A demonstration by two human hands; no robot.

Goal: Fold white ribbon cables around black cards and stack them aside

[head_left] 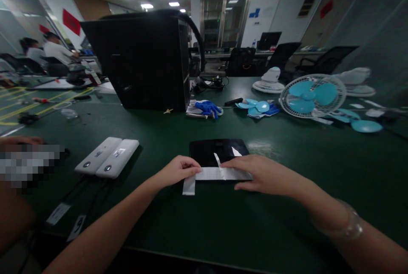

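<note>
A flat black panel (pixel 219 149) lies on the green table in front of me. A white ribbon strip (pixel 208 174) runs along its near edge, with one end hanging down at the left. My left hand (pixel 177 171) pinches that strip near its left end, fingers closed. My right hand (pixel 263 175) rests flat on the strip's right part and on the panel's near right corner, fingers stretched out.
Two white oblong devices (pixel 108 157) lie at the left. A black computer case (pixel 143 59) stands behind, with blue gloves (pixel 206 108), blue fan blades (pixel 258 107) and a caged fan (pixel 312 95) to its right. Another person's arm (pixel 14 210) is at the far left.
</note>
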